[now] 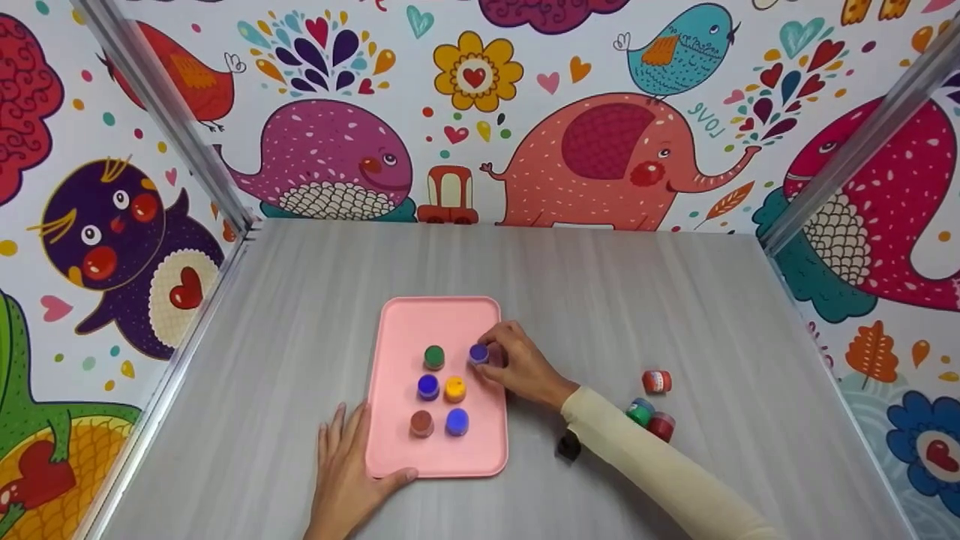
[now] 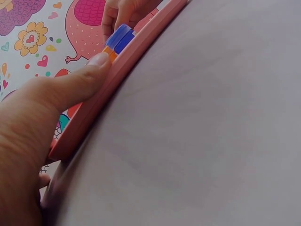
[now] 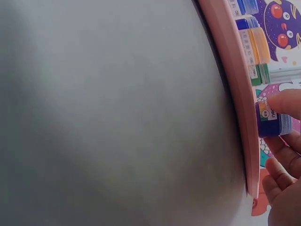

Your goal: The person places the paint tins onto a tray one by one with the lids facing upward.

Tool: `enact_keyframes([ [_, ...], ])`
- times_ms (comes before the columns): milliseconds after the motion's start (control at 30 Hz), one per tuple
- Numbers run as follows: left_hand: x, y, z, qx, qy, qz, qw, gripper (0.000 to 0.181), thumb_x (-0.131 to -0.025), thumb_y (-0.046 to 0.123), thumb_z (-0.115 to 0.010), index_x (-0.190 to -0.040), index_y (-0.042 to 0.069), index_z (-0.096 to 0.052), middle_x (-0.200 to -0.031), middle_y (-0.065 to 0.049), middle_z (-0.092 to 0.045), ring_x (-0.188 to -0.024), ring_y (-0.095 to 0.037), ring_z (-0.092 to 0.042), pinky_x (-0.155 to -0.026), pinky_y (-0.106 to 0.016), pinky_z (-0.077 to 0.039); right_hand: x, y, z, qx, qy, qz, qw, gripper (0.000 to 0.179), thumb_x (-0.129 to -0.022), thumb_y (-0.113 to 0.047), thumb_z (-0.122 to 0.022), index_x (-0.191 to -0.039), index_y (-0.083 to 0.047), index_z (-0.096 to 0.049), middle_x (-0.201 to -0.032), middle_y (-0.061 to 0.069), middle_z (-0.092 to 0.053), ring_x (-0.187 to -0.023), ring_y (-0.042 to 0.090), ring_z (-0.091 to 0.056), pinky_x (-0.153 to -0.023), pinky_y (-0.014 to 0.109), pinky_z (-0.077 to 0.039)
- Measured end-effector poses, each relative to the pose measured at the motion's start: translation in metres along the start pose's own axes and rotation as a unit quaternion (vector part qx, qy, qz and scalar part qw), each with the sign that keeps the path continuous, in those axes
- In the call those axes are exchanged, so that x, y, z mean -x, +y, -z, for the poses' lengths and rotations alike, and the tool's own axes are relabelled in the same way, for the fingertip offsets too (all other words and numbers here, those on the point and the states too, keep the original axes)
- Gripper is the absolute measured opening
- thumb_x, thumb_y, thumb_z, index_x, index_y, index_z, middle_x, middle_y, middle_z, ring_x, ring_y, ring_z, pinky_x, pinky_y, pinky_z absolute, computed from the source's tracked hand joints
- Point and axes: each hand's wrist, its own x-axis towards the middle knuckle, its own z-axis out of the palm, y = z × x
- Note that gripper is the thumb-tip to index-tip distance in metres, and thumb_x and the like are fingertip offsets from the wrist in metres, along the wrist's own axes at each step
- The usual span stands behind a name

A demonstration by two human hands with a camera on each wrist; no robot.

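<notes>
My right hand (image 1: 529, 367) pinches a small purple paint jar (image 1: 478, 353) between thumb and fingers at the right side of a pink tray (image 1: 439, 319). In the right wrist view the label and clear lid of this purple jar (image 3: 269, 120) show. My left hand (image 1: 346, 472) rests at the tray's near left corner, fingers extended along the left side and thumb on the near rim. On the tray stand a green jar (image 1: 434, 357), a dark blue jar (image 1: 428, 387), a yellow jar (image 1: 455, 388), a brown jar (image 1: 421, 424) and a lighter blue jar (image 1: 457, 421).
Right of the tray, on the grey table (image 1: 300, 300), lie a red jar (image 1: 657, 382), a green jar (image 1: 640, 411), a dark red jar (image 1: 661, 426) and a black jar (image 1: 568, 448), partly behind the right sleeve (image 1: 660, 472). Cartoon-printed walls (image 1: 465, 75) enclose the table.
</notes>
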Motion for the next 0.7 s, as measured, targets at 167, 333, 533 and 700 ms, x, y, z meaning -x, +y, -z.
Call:
enact_keyframes([
  [167, -0.001, 0.003, 0.001, -0.002, -0.019, 0.019, 0.9996, 0.141, -0.073, 0.086, -0.082, -0.172, 0.002, -0.03, -0.173, -0.026, -0.036, -0.165, -0.054, -0.01, -0.132, -0.074, 0.005, -0.006, -0.004, -0.009, -0.01, -0.014, -0.002, 0.9999, 0.032, -0.101, -0.011, -0.082, -0.127, -0.013, -0.064, -0.125, 0.006, -0.055, -0.114, 0.022, -0.06, -0.102, 0.032, -0.06],
  [333, -0.001, 0.003, 0.002, 0.004, -0.013, 0.012, 0.9998, 0.14, -0.073, 0.085, -0.084, -0.172, 0.002, -0.03, -0.173, -0.027, -0.037, -0.165, -0.054, -0.01, -0.132, -0.074, 0.004, -0.012, -0.003, -0.017, -0.014, -0.021, -0.008, 0.9996, 0.03, -0.103, -0.017, -0.081, -0.128, -0.013, -0.065, -0.125, 0.005, -0.054, -0.113, 0.021, -0.059, -0.101, 0.033, -0.058],
  [533, -0.002, 0.003, 0.003, 0.003, -0.014, 0.009, 0.9999, 0.14, -0.073, 0.085, -0.084, -0.172, 0.001, -0.03, -0.172, -0.026, -0.038, -0.165, -0.054, -0.011, -0.133, -0.073, 0.004, -0.015, -0.002, -0.024, -0.025, -0.021, -0.015, 0.9994, 0.032, -0.102, -0.018, -0.082, -0.129, -0.011, -0.066, -0.124, 0.006, -0.055, -0.113, 0.023, -0.059, -0.098, 0.032, -0.057],
  [700, -0.001, 0.001, 0.003, 0.001, -0.017, 0.01, 0.9998, 0.14, -0.073, 0.086, -0.083, -0.172, 0.001, -0.031, -0.172, -0.027, -0.038, -0.164, -0.055, -0.011, -0.133, -0.073, 0.004, -0.016, -0.003, -0.026, -0.031, -0.026, -0.022, 0.9989, 0.033, -0.102, -0.016, -0.081, -0.131, -0.011, -0.065, -0.124, 0.006, -0.055, -0.113, 0.021, -0.057, -0.098, 0.03, -0.055],
])
